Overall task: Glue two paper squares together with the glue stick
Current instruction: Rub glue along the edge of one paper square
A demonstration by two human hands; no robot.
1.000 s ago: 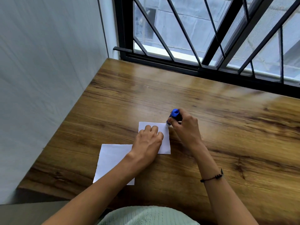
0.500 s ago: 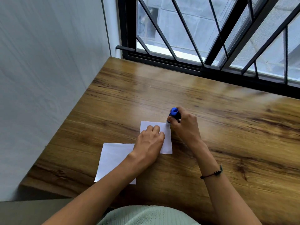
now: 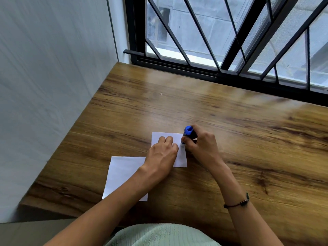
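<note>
Two white paper squares lie on the wooden table (image 3: 230, 139). The farther square (image 3: 181, 157) is pinned flat under my left hand (image 3: 162, 154), whose fingers rest spread on it. My right hand (image 3: 201, 145) grips a glue stick (image 3: 187, 134) with a blue end, tilted, its lower tip touching the right edge of that square. The nearer square (image 3: 124, 176) lies to the left, close to the table's front edge, partly covered by my left forearm.
A white wall (image 3: 49, 86) runs along the table's left side. A black barred window (image 3: 221, 41) stands behind the far edge. Bare wood stretches to the right and beyond the papers.
The glue stick's tip has slid a little down the right edge of the farther square toward me. My left hand stays pressed on the paper. The view shifted slightly.
</note>
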